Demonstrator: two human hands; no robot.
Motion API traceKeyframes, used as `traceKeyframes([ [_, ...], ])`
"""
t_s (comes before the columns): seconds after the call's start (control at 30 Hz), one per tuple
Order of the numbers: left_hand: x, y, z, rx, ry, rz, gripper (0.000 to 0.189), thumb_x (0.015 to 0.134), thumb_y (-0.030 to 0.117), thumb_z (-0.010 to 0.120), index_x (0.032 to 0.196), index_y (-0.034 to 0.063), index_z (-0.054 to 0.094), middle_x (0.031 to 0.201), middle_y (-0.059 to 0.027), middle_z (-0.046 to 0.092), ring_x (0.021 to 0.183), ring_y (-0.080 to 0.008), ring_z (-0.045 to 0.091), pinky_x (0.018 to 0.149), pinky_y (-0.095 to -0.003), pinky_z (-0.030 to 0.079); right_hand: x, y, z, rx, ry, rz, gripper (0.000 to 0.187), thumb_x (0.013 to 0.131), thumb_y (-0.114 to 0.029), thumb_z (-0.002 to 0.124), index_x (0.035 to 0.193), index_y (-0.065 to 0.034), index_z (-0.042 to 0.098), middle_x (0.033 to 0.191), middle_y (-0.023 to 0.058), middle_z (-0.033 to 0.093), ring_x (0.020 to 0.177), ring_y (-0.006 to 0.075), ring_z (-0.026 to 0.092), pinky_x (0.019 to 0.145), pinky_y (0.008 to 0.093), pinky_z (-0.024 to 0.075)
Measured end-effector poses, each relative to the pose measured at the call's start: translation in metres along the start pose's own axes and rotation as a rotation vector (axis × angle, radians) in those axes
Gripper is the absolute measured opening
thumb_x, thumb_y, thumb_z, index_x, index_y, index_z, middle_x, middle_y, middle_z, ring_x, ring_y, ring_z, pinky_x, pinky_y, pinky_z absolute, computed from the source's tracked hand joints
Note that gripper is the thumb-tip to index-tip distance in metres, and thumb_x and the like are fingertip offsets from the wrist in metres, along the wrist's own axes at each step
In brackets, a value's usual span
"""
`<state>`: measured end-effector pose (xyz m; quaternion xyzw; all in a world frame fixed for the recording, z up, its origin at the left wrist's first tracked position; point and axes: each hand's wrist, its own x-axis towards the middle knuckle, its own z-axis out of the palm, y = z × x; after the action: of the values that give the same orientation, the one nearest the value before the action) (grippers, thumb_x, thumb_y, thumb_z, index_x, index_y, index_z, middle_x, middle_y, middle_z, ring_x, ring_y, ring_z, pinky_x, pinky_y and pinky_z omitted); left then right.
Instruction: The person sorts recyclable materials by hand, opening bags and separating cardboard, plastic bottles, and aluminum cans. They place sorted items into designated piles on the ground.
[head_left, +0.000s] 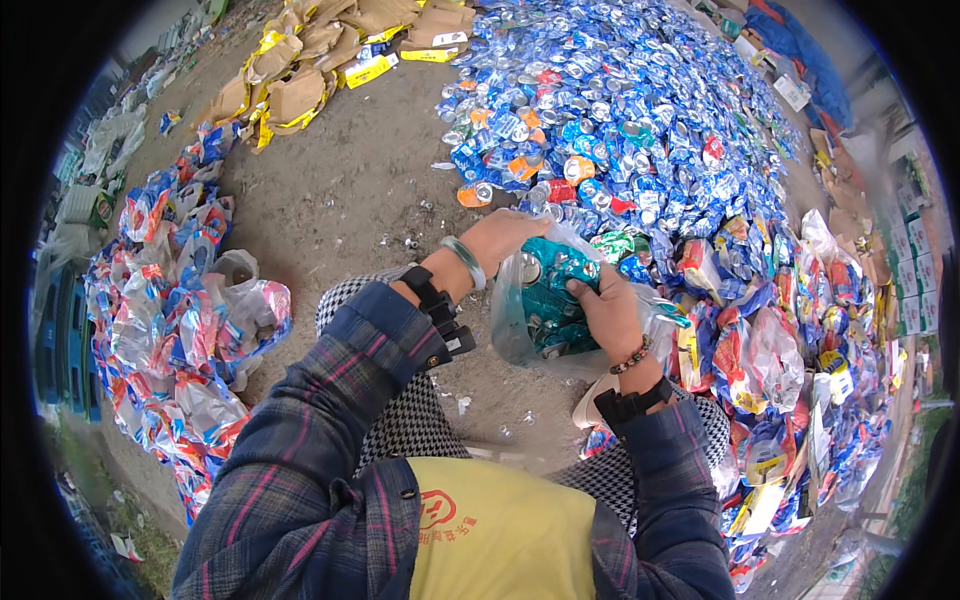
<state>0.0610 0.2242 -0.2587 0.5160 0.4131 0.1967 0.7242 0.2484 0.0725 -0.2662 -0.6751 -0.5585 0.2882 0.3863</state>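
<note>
My left hand (510, 232) grips the upper rim of a clear plastic bag (506, 330), its fingertips partly hidden by the film. Crushed teal drink cans (559, 289) fill the bag, one showing its round silver end. My right hand (609, 304) lies at the bag's right side, thumb over the teal cans; its other fingers are partly hidden, so whether it holds a can or the bag's edge cannot be told. Just beyond the bag spreads a big heap of crushed cans (637, 135), mostly blue, with some orange, red and green ones.
Printed plastic packaging (772, 360) is piled on the right, and more plastic wrappers (165, 300) form a long pile on the left. Flattened cardboard (300, 90) lies at the upper left. Bare dirt ground (337, 180) runs between the piles. Stacked boxes (911, 255) stand at the far right.
</note>
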Motion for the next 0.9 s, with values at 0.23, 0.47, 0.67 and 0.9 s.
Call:
traceKeyframes([
  [0.23,0.012,-0.013,0.005,0.101,0.282,-0.135,0.033,0.095,0.03,0.069,0.097,-0.0027,0.07,0.09,-0.0123,0.069,0.079,-0.021,0.063,0.07,-0.0402,0.049,-0.008,-0.025,0.01,-0.119,0.07,-0.069,0.026,0.094,-0.023,0.069,0.1,-0.0004,0.057,0.086,0.0265,0.066,0.08,0.0463,0.064,0.067,0.0471,0.0503],
  [0.47,0.007,0.011,-0.026,0.314,0.457,0.136,0.028,0.096,0.028,0.066,0.102,0.0013,0.065,0.089,-0.0145,0.071,0.076,-0.0303,0.07,0.068,-0.0418,0.057,-0.04,-0.049,0.021,-0.165,0.161,-0.49,0.022,0.094,-0.016,0.07,0.107,-0.0012,0.061,0.089,0.0204,0.071,0.077,0.0362,0.069,0.068,0.0393,0.0524],
  [0.67,0.025,0.001,-0.011,-0.419,0.321,-0.058,0.022,0.101,0.019,0.058,0.101,-0.0018,0.064,0.09,-0.0099,0.068,0.076,-0.0241,0.069,0.064,-0.0425,0.057,-0.014,-0.019,-0.012,0.248,0.064,-0.006,0.028,0.096,-0.015,0.071,0.119,-0.0009,0.065,0.095,0.0022,0.071,0.084,0.0093,0.061,0.076,0.0279,0.0511],
  [0.9,0.012,0.011,-0.023,-0.305,0.411,-0.006,0.024,0.101,0.017,0.057,0.095,-0.005,0.063,0.084,-0.0105,0.066,0.072,-0.0244,0.069,0.062,-0.0402,0.057,-0.003,0.026,-0.053,0.496,0.168,0.23,0.024,0.098,-0.02,0.067,0.113,-0.0016,0.068,0.09,-0.0008,0.069,0.078,0.0083,0.059,0.07,0.0263,0.0484],
])
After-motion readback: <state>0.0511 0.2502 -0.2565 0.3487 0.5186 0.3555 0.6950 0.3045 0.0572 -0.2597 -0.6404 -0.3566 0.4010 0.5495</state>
